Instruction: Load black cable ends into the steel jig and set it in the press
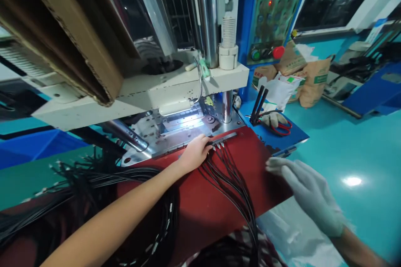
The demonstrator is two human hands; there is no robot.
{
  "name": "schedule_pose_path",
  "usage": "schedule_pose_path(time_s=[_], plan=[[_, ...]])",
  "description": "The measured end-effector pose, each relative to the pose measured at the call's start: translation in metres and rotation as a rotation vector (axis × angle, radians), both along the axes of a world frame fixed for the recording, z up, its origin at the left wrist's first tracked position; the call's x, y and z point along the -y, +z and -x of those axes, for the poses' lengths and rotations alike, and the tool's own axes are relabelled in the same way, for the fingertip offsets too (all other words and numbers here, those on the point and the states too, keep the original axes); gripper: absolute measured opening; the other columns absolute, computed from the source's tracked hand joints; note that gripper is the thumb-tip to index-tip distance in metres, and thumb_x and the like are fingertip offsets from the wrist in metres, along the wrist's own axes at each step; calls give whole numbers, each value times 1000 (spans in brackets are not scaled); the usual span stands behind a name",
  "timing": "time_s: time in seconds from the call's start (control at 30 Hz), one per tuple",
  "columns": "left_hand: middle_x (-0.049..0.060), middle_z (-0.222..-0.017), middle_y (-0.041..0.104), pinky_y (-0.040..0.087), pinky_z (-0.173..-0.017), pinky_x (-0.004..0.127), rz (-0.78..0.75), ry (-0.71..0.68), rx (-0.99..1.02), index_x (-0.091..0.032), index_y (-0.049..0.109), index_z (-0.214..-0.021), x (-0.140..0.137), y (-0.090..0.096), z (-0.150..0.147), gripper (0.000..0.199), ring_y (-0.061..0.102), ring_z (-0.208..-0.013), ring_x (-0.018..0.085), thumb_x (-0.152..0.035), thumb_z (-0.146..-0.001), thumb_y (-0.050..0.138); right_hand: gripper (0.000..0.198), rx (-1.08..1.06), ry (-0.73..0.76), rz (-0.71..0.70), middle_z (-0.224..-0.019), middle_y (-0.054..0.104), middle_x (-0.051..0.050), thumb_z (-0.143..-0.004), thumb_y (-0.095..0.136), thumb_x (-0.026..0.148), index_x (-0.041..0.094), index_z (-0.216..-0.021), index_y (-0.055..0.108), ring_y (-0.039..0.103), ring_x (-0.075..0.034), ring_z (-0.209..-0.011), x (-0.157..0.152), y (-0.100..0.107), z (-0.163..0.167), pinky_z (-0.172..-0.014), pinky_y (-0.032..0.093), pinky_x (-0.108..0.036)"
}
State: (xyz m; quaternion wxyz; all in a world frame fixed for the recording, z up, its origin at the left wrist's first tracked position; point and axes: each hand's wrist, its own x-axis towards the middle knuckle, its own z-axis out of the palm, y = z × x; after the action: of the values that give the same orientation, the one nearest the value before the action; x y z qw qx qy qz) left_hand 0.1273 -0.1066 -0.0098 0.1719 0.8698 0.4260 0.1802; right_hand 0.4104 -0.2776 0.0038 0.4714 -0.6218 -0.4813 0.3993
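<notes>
My bare left hand (pixel 196 153) pinches one end of a narrow dark metal strip (pixel 228 137) at the back edge of the red work surface (pixel 200 212). Several thin black cables (pixel 232 179), with small silvery ends, run from the strip toward my lap. Whether each end is fixed in the strip is too small to tell. My right hand (pixel 308 190), in a pale glove, hovers off the right edge of the red surface. Its fingers are stretched out and nothing shows in them.
Behind the strip stands a press with a lit metal bed (pixel 183 121) under a cream plate (pixel 175 83). A cardboard piece (pixel 75 21) juts in at upper left. Bundled black cables (pixel 81 183) lie left. A blue side table (pixel 291 135) holds red-handled pliers (pixel 283 128).
</notes>
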Motion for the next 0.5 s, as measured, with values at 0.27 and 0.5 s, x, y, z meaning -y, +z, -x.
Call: schedule_pose_path(time_s=[0.27, 0.5], plan=[[4, -81, 64, 45, -79, 32, -158, 89, 141, -16, 61, -79, -25, 65, 45, 26, 56, -80, 18, -30, -92, 44, 56, -1076, 765, 700, -123, 63, -21, -87, 59, 53, 13, -125, 54, 63, -31, -112, -31, -23, 91, -93, 46, -51], [8, -91, 64, 47, -89, 36, -167, 145, 222, -16, 64, -91, -58, 29, 72, 24, 57, -91, 21, -28, -92, 44, 37, -1106, 795, 689, -77, 72, -11, -87, 62, 46, 9, -93, 62, 72, -22, -68, -48, -22, 126, -65, 53, -30]])
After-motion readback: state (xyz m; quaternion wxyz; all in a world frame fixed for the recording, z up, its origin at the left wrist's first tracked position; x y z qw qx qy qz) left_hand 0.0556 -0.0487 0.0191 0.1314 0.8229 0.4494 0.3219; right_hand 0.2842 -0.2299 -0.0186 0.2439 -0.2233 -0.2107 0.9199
